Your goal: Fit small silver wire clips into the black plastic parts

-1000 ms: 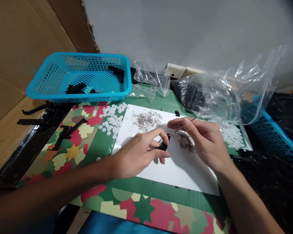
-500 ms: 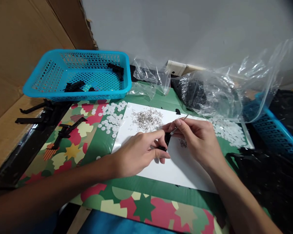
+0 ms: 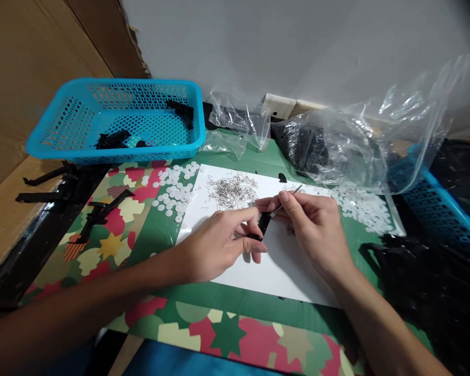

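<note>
My left hand (image 3: 219,243) pinches a small black plastic part (image 3: 263,225) over a white sheet of paper (image 3: 274,266). My right hand (image 3: 313,227) is closed on thin metal tweezers (image 3: 288,199), whose tip touches the black part. A heap of tiny metal springs (image 3: 231,189) lies on the paper just beyond my left hand. A second small heap (image 3: 290,228) is mostly hidden under my right hand.
White plastic discs (image 3: 176,190) lie left of the paper, with more discs (image 3: 362,209) to the right. A blue basket (image 3: 113,120) with black parts stands at the back left. Clear plastic bags (image 3: 348,146) and another blue basket (image 3: 438,209) crowd the right. Black strips (image 3: 97,211) lie at the left.
My right hand moved left and down, bringing the tweezers from above the paper to the black part in my left hand. The view shifted slightly.
</note>
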A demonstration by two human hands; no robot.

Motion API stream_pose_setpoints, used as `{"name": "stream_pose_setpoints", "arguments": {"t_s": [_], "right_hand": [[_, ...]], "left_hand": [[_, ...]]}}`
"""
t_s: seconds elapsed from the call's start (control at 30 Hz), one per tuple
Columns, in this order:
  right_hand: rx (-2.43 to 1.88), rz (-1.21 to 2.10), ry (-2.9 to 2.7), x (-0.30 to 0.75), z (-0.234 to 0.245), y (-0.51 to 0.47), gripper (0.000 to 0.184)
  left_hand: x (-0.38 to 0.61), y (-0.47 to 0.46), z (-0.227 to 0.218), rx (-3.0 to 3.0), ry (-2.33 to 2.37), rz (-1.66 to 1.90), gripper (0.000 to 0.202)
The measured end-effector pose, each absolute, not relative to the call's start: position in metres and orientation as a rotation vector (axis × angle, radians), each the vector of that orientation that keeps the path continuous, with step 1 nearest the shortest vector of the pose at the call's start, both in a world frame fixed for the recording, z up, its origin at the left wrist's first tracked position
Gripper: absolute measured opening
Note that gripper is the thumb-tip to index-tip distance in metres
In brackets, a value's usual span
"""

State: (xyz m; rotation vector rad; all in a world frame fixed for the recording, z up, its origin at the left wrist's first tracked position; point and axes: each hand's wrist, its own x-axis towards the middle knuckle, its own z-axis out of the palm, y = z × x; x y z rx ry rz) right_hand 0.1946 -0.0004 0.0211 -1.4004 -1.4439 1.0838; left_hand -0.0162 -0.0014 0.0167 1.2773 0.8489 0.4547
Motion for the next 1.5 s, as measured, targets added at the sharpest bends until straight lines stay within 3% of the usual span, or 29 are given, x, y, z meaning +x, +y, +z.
{"name": "stream_pose_setpoints", "arguments": {"t_s": [0.77, 0.87, 1.1, 1.3, 1.4, 1.5], "right_hand": [[-1.258, 1.147, -1.423, 0.186, 0.015, -0.001, 0.041], [-1.183, 0.980, -1.562, 0.188, 0.025, -0.006, 0.035], [-1.025, 0.209, -2.338, 0.205, 0.057, -0.026, 0.024], [-1.134, -0.027, -2.322, 0.222, 0.060, -0.065, 0.022], [-1.373, -0.141, -2.147, 0.260, 0.062, -0.096, 0.025], [-1.700, -0.299, -1.851, 0.311, 0.068, -0.128, 0.026]], "left_hand": [[-0.019, 0.004, 0.016, 1.320, 0.809, 0.415, 0.027], [-0.021, 0.004, 0.013, 1.297, 0.773, 0.429, 0.029], [-0.026, 0.001, 0.019, 1.135, 0.599, 0.534, 0.029], [-0.011, -0.017, 0.026, 1.111, 0.560, 0.382, 0.035], [-0.005, -0.022, 0.030, 1.183, 0.611, 0.396, 0.049], [-0.004, -0.022, 0.033, 1.225, 0.659, 0.396, 0.047]]}}
